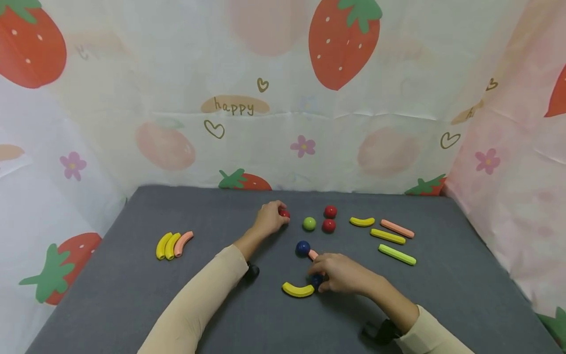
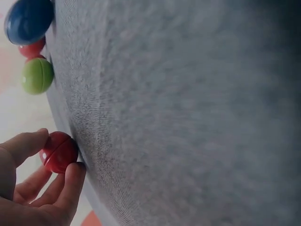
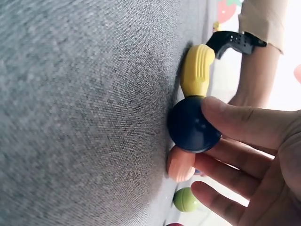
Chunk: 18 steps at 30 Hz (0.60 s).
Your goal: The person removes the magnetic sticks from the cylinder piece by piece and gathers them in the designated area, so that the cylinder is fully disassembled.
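Note:
My left hand point(image 1: 268, 218) pinches a glossy red ball point(image 2: 59, 152) between thumb and fingertips, close over the grey cloth. Nearer the front, my right hand point(image 1: 344, 273) holds a dark blue ball point(image 3: 192, 123), thumb on one side and fingers behind. Joined to that ball is a yellow curved stick point(image 1: 297, 290), extending left along the cloth. A pink stick point(image 3: 180, 164) meets the ball's other side, partly covered by the right hand in the head view. At its far end sits another dark blue ball point(image 1: 302, 248).
Beyond the right hand are a green ball point(image 1: 309, 224) and two red balls point(image 1: 328, 225). Farther right lie a short yellow curved piece point(image 1: 362, 222) and pink, yellow and green straight sticks point(image 1: 397, 254). At left, curved yellow and pink pieces point(image 1: 170, 247) lie side by side on the grey cloth.

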Tool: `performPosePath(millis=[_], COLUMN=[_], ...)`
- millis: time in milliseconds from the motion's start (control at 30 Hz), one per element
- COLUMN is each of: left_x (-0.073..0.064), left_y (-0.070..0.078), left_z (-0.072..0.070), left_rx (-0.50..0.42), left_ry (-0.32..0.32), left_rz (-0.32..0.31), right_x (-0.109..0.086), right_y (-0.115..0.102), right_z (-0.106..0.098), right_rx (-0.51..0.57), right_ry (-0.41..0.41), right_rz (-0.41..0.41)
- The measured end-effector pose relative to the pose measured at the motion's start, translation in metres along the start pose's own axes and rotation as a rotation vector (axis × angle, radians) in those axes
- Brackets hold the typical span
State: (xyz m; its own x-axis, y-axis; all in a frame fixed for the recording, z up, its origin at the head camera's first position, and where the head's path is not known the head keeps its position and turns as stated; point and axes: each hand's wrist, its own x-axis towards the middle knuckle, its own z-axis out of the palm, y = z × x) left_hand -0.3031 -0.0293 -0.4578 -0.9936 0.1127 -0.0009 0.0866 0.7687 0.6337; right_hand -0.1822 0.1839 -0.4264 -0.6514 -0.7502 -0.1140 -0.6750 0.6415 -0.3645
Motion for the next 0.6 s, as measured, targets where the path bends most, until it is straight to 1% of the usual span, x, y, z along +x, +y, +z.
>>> performPosePath(millis=[167, 333, 467, 600], left_x=[0.0055, 0.0030, 0.0009, -0.0007], left_y=[0.0010, -0.0005, -0.0028, -0.0064], left_z=[0.0015, 0.0014, -0.0005, -0.0048], left_rx=[-0.001, -0.015, -0.029, -0.045], left_ry=[0.033, 0.038, 0.025, -0.007], left_rz=[0.004, 0.019, 0.023, 0.015], right_x=[-0.0005, -0.0008, -0.0009, -0.0007], right_y=[-0.0009, -0.0017, -0.0015, -0.0003], right_z=[0.0009, 0.0012, 0.0012, 0.0022], right_rx=[-0.035, -0.038, -0.028, -0.017], right_ry=[-0.021, -0.041, -0.041, -0.032], right_rz=[-0.002, 0.008, 0.018, 0.015])
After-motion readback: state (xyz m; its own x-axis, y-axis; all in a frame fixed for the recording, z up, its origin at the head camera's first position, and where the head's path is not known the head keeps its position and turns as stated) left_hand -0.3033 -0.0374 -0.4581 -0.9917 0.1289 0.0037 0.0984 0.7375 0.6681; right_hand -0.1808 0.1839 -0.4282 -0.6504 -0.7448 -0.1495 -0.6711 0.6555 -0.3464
